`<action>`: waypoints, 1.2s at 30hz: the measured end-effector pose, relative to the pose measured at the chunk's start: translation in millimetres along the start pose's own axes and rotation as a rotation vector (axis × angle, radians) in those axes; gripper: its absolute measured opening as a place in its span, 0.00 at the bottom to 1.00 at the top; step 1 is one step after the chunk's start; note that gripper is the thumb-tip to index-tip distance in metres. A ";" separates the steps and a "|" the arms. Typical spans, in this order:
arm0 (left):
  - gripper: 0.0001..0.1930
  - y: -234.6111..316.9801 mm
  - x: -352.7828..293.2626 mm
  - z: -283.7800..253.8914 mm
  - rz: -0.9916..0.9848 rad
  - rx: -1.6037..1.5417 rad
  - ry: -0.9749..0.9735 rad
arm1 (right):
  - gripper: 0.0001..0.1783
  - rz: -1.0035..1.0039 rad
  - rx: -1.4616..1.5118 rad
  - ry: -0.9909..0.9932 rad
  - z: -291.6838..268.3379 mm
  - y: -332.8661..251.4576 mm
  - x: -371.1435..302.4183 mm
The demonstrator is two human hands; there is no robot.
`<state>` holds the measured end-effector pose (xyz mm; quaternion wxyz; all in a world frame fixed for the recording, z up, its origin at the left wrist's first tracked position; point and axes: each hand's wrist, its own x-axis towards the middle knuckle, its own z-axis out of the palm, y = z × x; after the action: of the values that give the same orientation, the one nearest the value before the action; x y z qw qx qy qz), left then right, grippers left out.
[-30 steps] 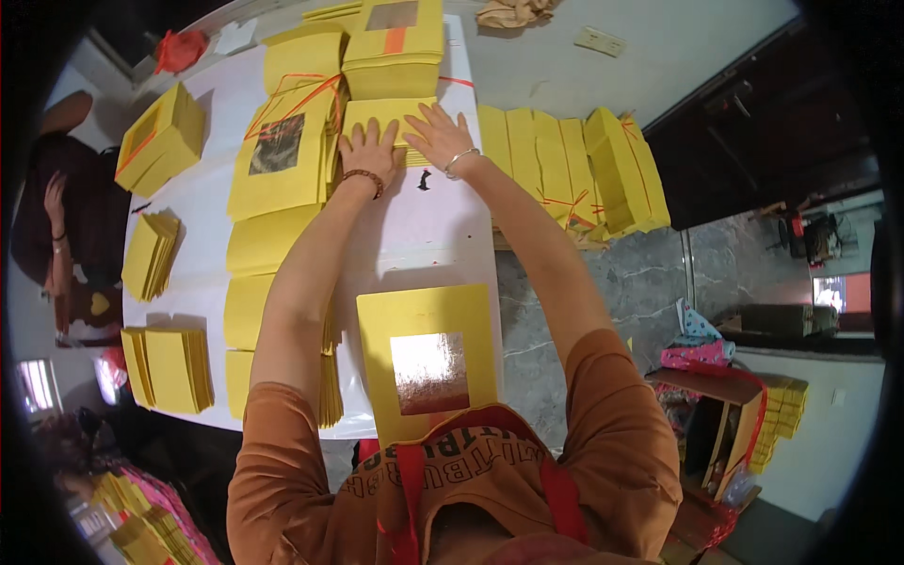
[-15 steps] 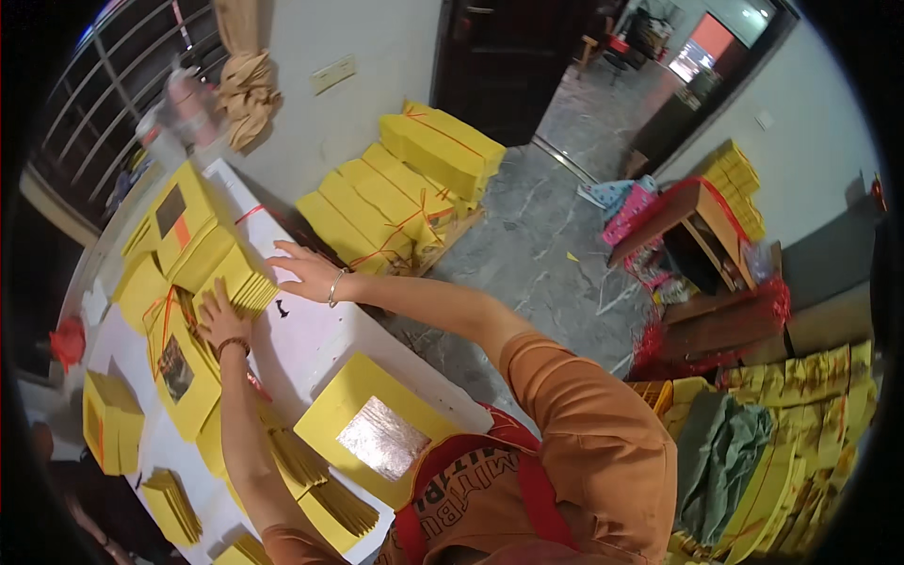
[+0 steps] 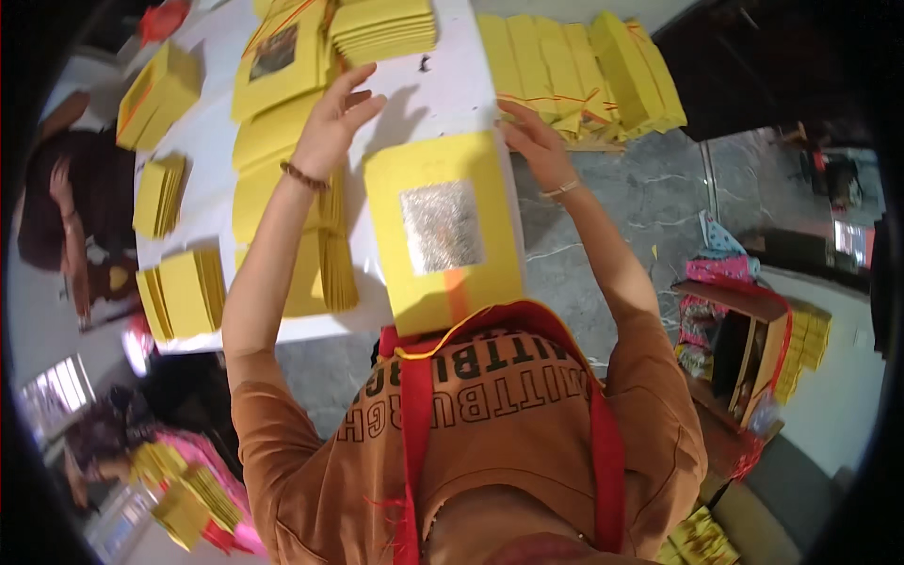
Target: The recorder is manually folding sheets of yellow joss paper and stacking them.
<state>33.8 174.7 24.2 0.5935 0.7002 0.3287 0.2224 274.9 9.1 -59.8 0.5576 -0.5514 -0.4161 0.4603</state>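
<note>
At the far left of the tabletop (image 3: 457, 89), a box-shaped yellow bundle (image 3: 151, 105) is set well apart from both hands, with smaller yellow bundles (image 3: 193, 290) ranged on its near side. To their right, a row of yellow stacks (image 3: 266, 137) is laid from far to near, and over its right edge the left hand (image 3: 330, 134) is held, its grip unclosed, fingers loosely bent, thumb spread, nothing seen in it. Just beyond that hand, a layered yellow pile (image 3: 384, 36) is placed. Between the hands, but nearer the body, a yellow packet (image 3: 441, 226) with a silver square is found, its long axis directed near to far, its far end turned slightly left. Its far right corner is all but met in view by the right hand (image 3: 537, 149), the nearer one; whether it is touched cannot be told. That grip, too, is parted and seen without load. Farther right, tied yellow bundles (image 3: 556, 61) are ranged beside the tabletop.
</note>
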 end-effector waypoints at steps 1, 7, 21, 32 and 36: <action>0.30 -3.4 -26.5 5.3 -0.022 -0.002 0.031 | 0.26 0.069 -0.036 0.013 -0.6 5.7 -9.1; 0.35 -52.2 -159.3 47.6 -0.079 0.021 0.228 | 0.25 -0.132 -0.217 0.102 38.7 7.9 -81.3; 0.23 -39.2 -226.0 74.8 0.518 0.823 0.021 | 0.10 -0.401 -0.687 -0.233 53.5 -4.4 -118.6; 0.24 -35.6 -222.1 66.0 0.517 0.944 -0.099 | 0.07 -0.374 -0.454 -0.151 55.4 9.0 -118.2; 0.24 -34.8 -221.5 66.3 0.585 1.005 -0.090 | 0.07 -0.323 -0.422 -0.142 58.0 8.7 -118.4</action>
<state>-78.3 -28.3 -5.4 0.1155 0.9663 0.1613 0.1639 190.9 -92.8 -60.7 0.4661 -0.5482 -0.6232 0.3062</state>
